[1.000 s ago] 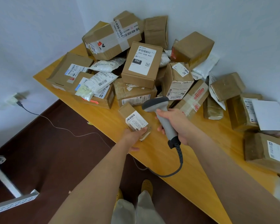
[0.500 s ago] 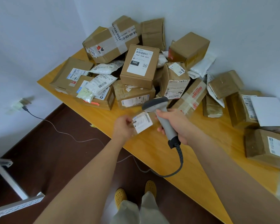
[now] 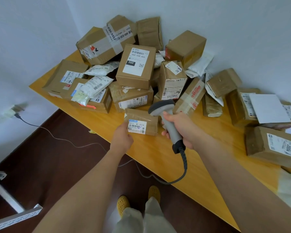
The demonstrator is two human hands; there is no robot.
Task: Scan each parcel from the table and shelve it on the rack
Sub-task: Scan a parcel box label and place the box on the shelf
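Observation:
My left hand (image 3: 122, 139) holds a small brown taped parcel (image 3: 142, 121) by its left end, lifted above the front of the yellow table (image 3: 158, 155), with its white barcode label facing me. My right hand (image 3: 180, 127) grips the handle of a grey corded barcode scanner (image 3: 166, 118). The scanner's head sits just above the parcel's right end, pointing away from me toward the pile. A heap of cardboard boxes (image 3: 136, 66) and white mailer bags (image 3: 97, 84) covers the back of the table against the wall corner.
More boxes (image 3: 274, 145) lie along the table's right side. A white metal rack frame (image 3: 15, 216) shows at the lower left on the dark floor. A thin cable (image 3: 71, 142) runs from a wall socket (image 3: 10, 111) across the floor. My yellow shoes (image 3: 123, 203) stand by the table's edge.
My left hand picked the small parcel off the table, raised it and turned it so its label faces me beside the scanner. My right hand kept the scanner nearly still.

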